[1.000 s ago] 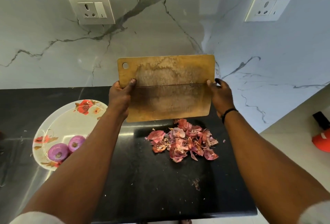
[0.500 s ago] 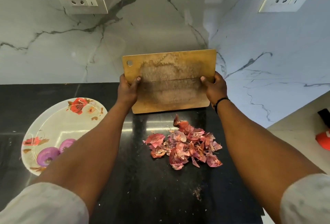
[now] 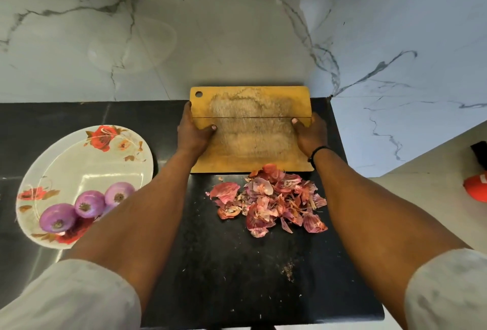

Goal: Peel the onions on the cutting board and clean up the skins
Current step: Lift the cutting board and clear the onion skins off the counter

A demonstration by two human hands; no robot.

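Observation:
A worn wooden cutting board [image 3: 251, 129] lies at the back of the black counter near the marble wall. My left hand [image 3: 193, 132] grips its left edge, thumb on top. My right hand [image 3: 309, 133] grips its right edge the same way. A heap of pink onion skins [image 3: 271, 198] lies on the counter just in front of the board, touching its near edge. Three peeled purple onions [image 3: 87, 206] sit on a white floral plate [image 3: 66, 161] at the left.
The black counter [image 3: 224, 264] ends at a near edge and a right edge by the marble side wall [image 3: 408, 66]. Small skin crumbs [image 3: 288, 271] dot the counter. On the floor at the right lies an orange object [image 3: 477, 190].
Both hands have lowered the board from a raised, tilted hold in front of the wall down towards the counter behind the skins. The skin heap has stayed put.

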